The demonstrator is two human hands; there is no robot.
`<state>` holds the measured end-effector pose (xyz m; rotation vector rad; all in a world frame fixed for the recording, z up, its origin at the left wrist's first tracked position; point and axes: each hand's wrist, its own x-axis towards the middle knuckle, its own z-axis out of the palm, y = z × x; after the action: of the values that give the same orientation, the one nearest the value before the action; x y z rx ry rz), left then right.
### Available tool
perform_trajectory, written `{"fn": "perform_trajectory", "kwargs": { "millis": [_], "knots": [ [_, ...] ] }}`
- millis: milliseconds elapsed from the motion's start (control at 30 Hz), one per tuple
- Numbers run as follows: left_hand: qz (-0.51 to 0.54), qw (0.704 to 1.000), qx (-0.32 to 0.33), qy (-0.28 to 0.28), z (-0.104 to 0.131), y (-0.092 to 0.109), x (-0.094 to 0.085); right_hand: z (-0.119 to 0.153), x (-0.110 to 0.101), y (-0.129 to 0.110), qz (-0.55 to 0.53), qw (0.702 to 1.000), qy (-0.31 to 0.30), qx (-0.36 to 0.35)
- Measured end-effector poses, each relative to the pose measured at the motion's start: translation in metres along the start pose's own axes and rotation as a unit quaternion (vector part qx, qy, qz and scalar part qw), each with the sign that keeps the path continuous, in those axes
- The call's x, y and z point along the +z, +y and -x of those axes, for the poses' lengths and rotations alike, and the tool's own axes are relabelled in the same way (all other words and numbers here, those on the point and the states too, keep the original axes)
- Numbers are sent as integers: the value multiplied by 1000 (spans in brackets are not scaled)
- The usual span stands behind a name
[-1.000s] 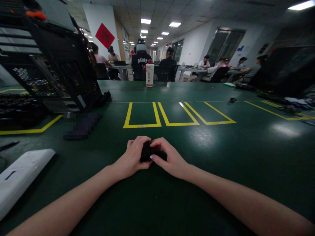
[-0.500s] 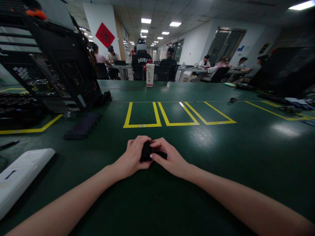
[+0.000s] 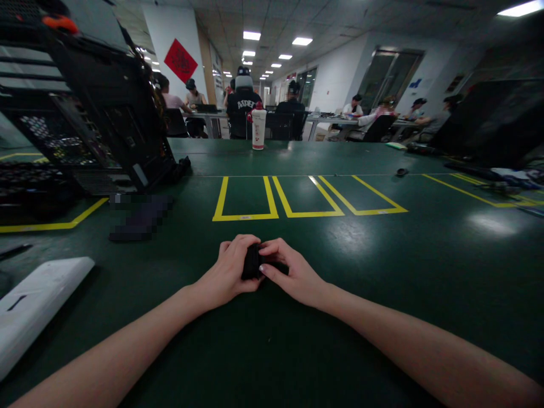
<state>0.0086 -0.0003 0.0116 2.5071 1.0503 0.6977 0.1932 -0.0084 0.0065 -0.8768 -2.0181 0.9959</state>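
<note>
A small black object is between my two hands, low over the green table near its middle. My left hand wraps round its left side, the thumb below and the fingers over the top. From the right, my right hand touches its edge with thumb and fingertips in a pinch. Part of the object is hidden by the fingers, and its exact kind is too dark to tell. Beyond the hands lie yellow tape outlines on the tabletop.
An open black computer case stands at the left, a dark pixelated item before it. A white power strip-like block lies near left. A white cup stands at the far edge. Dark equipment is at right. People sit beyond.
</note>
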Motion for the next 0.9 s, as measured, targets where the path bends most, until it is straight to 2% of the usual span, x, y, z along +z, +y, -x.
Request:
{"fn": "perform_trajectory", "kwargs": {
  "millis": [167, 433, 700, 900],
  "knots": [
    [1, 1000, 0, 3, 0, 0, 0, -2, 3, 4, -11, 1000, 2, 6],
    [2, 1000, 0, -5, 1, 1, -2, 0, -2, 0, 37, 999, -2, -16],
    [-2, 1000, -7, -6, 0, 2, -2, -2, 0, 1, -5, 1000, 1, 1],
    [-1, 1000, -5, -9, 1, 1, -2, 0, -1, -1, 32, 999, 0, -5]
  ]
}}
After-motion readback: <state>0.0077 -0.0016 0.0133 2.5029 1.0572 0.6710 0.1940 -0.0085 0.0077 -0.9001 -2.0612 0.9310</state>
